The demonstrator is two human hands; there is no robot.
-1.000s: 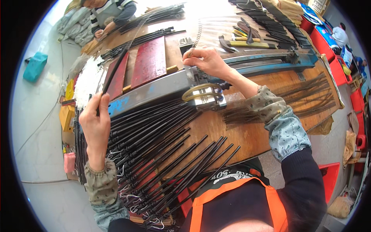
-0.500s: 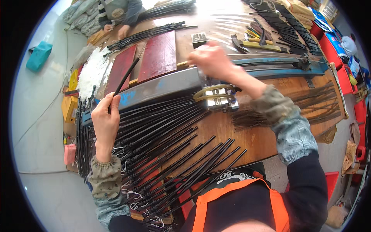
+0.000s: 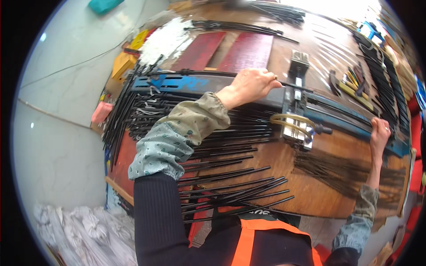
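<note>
A long blue metal rail [image 3: 191, 83] crosses the table. My left hand [image 3: 253, 86] is closed round a slim black rod [image 3: 208, 72], which lies along the rail's far edge. Just right of that hand, a metal clamp fixture [image 3: 293, 99] with curved tan hoses [image 3: 290, 120] sits across the rail. My right hand [image 3: 380, 133] is at the rail's right end, its fingers pinched together; what they hold is too small to make out. Many black rods [image 3: 239, 164] lie fanned out on the near side of the rail.
Thin dark spring-like rods [image 3: 333, 168] lie on the right of the wooden table. Behind the rail are two red boards [image 3: 246, 51], a white heap [image 3: 164, 42] and a hammer [image 3: 359, 95] beside other hand tools. Black strips [image 3: 377, 66] line the far right.
My left hand has moved right, and the rod it held tilted up now lies along the rail. My right hand has gone from the clamp fixture to the rail's right end. The view has turned.
</note>
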